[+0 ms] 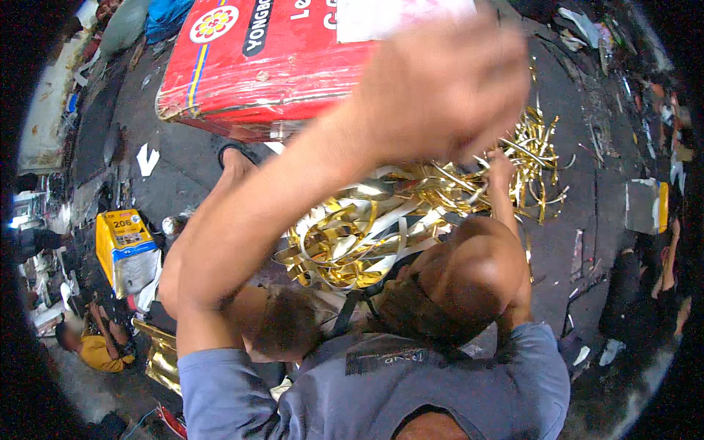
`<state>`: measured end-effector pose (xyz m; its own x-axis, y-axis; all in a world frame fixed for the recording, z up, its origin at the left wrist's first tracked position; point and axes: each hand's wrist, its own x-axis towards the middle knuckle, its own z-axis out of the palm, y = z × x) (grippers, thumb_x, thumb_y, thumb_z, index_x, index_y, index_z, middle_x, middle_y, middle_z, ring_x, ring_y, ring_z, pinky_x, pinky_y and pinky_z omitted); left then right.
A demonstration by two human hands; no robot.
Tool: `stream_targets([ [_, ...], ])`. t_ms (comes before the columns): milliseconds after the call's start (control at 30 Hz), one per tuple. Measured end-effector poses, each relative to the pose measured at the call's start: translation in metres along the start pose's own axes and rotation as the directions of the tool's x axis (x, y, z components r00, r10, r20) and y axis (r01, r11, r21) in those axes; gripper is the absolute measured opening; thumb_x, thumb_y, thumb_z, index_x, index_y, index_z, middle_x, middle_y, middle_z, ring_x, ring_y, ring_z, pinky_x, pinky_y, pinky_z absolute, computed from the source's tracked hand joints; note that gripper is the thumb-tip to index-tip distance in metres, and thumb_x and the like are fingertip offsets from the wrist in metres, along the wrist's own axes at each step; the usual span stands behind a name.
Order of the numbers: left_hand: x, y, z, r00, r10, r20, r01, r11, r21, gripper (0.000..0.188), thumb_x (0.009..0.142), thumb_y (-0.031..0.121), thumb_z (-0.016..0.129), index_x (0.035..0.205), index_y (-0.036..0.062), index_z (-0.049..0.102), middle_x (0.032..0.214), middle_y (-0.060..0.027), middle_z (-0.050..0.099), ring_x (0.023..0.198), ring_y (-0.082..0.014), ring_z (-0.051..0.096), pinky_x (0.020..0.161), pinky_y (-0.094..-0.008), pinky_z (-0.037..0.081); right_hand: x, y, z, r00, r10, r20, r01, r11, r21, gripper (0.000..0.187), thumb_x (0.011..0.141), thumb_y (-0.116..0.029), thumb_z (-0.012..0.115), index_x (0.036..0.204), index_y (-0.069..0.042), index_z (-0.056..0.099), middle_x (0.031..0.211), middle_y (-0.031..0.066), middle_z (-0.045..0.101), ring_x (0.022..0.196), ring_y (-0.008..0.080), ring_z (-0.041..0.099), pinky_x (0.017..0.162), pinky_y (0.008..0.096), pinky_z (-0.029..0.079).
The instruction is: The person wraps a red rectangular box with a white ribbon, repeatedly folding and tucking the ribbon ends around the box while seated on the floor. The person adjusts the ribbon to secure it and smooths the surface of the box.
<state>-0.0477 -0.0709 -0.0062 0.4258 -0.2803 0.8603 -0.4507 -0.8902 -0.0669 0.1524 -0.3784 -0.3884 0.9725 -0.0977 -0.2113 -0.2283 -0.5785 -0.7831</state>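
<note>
My left hand [458, 88] is raised close to the camera, over the red carton's near right part. It is blurred, its fingers look curled closed, and whatever is in them is hidden. Lower down, past my right knee, my right hand [501, 170] is closed on shiny gold strips. A tangled heap of gold-and-white strips [352, 246] lies on the floor between my legs and spreads to the right beyond my right hand. My left forearm hides part of the heap and of the carton.
The big red carton [242, 95], wrapped in clear film, stands ahead. To the left are a yellow, white and blue box [121, 246] and a person in yellow [106, 352]. A grey-and-yellow box [647, 205] sits at right, near another person's arm [671, 257]. White scraps [147, 159] litter the floor.
</note>
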Motion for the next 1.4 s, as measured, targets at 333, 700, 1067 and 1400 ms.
stream_targets([
  [333,-0.377,0.143,0.108,0.302,-0.793,0.529,0.752,0.540,0.379,0.027,0.091,0.017,0.066,0.109,-0.0032,0.069,0.110,-0.0246,0.066,0.105,-0.0406,0.066,0.088,-0.0508,0.058,-0.090,-0.140,-0.198,0.765,-0.174,-0.619,0.533,0.710,0.459,0.011,0.104,-0.015,0.062,0.107,-0.005,0.059,0.082,0.0018,0.060,0.065,0.0092,0.054,0.055,0.0249,0.043],
  [700,-0.304,0.075,0.057,-0.099,-0.495,0.863,0.913,0.300,0.277,0.046,0.067,0.049,0.091,0.085,0.0094,0.075,0.087,-0.0149,0.077,0.086,-0.0322,0.074,0.082,-0.0451,0.057,-0.192,-0.211,-0.199,0.788,-0.557,0.263,0.486,0.824,0.290,0.014,0.097,-0.017,0.073,0.105,-0.005,0.069,0.078,-0.0047,0.061,0.064,0.0034,0.052,0.057,0.0216,0.042],
  [1067,-0.048,0.063,-0.095,0.325,-0.418,0.848,0.932,0.294,-0.212,0.042,0.077,0.022,0.089,0.109,0.0003,0.074,0.098,-0.0165,0.077,0.094,-0.0219,0.073,0.088,-0.0411,0.055,-0.285,-0.362,-0.183,-0.072,-0.846,0.528,0.910,0.161,0.382,0.064,0.072,-0.015,0.089,0.132,-0.007,0.065,0.127,0.0126,0.064,0.124,0.0306,0.061,0.107,0.0434,0.049],
  [1400,0.006,0.011,-0.202,0.316,-0.504,0.804,0.947,0.219,-0.235,0.029,0.080,0.016,0.090,0.099,0.0064,0.070,0.085,0.0032,0.068,0.080,-0.0079,0.061,0.070,-0.0267,0.049,-0.287,-0.412,-0.179,0.137,-0.876,0.463,0.838,0.351,0.417,0.020,0.088,-0.002,0.077,0.108,-0.001,0.077,0.085,0.0028,0.076,0.072,0.0084,0.068,0.065,0.0264,0.055],
])
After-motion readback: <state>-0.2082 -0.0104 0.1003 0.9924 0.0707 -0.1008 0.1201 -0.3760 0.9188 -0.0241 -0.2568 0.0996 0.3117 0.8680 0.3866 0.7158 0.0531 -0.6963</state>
